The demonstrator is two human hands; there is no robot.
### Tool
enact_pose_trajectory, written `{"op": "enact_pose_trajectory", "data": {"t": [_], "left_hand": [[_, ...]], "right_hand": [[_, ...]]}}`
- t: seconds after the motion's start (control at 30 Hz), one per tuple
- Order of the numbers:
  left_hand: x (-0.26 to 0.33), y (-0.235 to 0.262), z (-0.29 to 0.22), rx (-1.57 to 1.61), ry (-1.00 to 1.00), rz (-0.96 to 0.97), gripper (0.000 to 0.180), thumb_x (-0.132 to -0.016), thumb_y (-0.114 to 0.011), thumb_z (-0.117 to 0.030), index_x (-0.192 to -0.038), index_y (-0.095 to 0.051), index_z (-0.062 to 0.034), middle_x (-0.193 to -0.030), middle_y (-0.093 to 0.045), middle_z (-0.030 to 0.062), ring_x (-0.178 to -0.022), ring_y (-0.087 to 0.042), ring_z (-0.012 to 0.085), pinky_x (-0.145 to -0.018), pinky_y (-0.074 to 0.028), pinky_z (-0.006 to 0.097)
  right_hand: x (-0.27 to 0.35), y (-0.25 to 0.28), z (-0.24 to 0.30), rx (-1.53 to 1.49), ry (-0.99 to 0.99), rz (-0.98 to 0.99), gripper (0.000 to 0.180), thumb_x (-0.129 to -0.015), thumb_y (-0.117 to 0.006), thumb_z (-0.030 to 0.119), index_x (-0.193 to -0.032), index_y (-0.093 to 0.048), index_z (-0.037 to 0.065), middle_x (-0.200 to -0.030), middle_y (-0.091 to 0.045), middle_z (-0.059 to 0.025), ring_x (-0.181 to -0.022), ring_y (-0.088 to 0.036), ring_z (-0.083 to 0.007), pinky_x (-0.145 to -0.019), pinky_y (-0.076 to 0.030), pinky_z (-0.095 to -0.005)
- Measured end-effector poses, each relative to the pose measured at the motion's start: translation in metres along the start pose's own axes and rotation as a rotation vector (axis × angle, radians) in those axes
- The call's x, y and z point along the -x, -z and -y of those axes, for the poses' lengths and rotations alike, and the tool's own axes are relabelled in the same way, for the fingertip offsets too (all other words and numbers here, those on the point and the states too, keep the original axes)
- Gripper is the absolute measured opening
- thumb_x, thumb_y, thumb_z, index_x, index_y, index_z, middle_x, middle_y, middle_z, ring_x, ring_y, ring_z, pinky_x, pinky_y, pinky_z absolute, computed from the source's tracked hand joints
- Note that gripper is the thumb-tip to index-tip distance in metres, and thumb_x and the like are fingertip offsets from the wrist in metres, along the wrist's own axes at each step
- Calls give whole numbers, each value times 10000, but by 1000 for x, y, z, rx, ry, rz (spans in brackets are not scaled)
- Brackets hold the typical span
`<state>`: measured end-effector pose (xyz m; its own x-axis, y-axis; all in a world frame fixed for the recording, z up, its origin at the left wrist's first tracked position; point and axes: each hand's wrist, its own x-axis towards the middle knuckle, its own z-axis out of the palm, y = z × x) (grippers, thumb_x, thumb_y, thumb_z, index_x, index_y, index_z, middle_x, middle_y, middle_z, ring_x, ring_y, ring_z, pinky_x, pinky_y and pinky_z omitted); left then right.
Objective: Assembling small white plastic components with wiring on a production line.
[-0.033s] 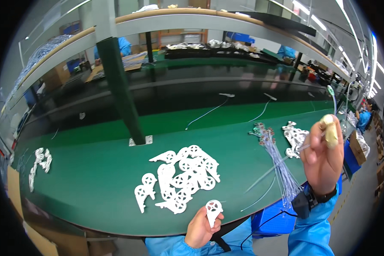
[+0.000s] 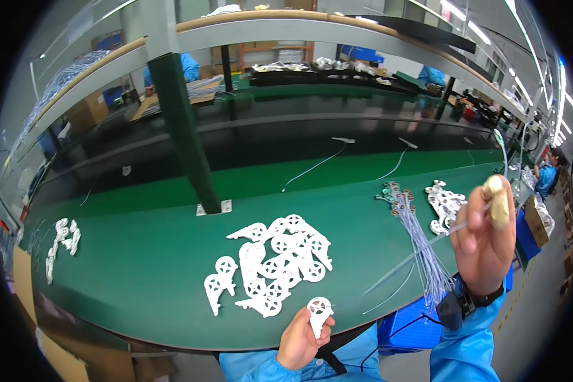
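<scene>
My left hand (image 2: 299, 340) is at the table's near edge, its fingers closed around a white plastic housing (image 2: 319, 313) with a round spoked opening and a tapering tail. At the right, my right hand (image 2: 487, 239) is raised above the table, with yellowish covers on two fingertips. Those fingers pinch a thin pale cable (image 2: 503, 159). One length rises from them to a small green and white end; a translucent strand runs down to the left. Between the hands and the post lies a loose pile of similar white housings (image 2: 277, 261).
A bundle of pale cables (image 2: 420, 248) with green ends lies right of the pile, beside more white parts (image 2: 444, 207). Other white pieces (image 2: 62, 239) sit far left. A green post (image 2: 184, 134) rises from the table. A blue crate (image 2: 410, 328) is below its edge; co-workers in blue sit beyond.
The view has shifted slightly, so the table and its parts appear a little farther right. Both hands keep their grips and have barely moved.
</scene>
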<state>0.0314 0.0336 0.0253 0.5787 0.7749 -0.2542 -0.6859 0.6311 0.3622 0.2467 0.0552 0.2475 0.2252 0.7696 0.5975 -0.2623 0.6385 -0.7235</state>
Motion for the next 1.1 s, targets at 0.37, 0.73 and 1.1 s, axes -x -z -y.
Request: {"op": "enact_pose_trajectory", "data": {"t": [0.37,0.73,1.1], "left_hand": [[12,-2,-9,77,-170,-53,254,-929,-338,-149,-1138,-406,-21,-909,-539,127,-670,-453,166,-581,-347,285],[76,-36,2,-631,-622,-165,392,-949,-417,-116,-1307,-338,23,-986,-574,131,-696,-497,125,-634,-421,243],[123,-25,34,-835,-797,-385,243,-939,-445,-72,-1141,-474,60,-848,-622,119,-627,-503,94,-583,-423,216]], "right_hand": [[39,11,-21,-129,-87,-8,206,-963,-436,189,-1087,-393,30,-737,-545,-151,-476,-533,-171,-409,-459,-249],[94,7,-48,-390,-351,-72,146,-969,-411,210,-1012,-422,70,-778,-594,-221,-530,-603,-269,-439,-507,-359],[149,-31,-115,-758,-1126,357,253,-916,-515,73,-1159,-501,4,-1036,-566,-180,-801,-556,-159,-706,-449,-268]]}}
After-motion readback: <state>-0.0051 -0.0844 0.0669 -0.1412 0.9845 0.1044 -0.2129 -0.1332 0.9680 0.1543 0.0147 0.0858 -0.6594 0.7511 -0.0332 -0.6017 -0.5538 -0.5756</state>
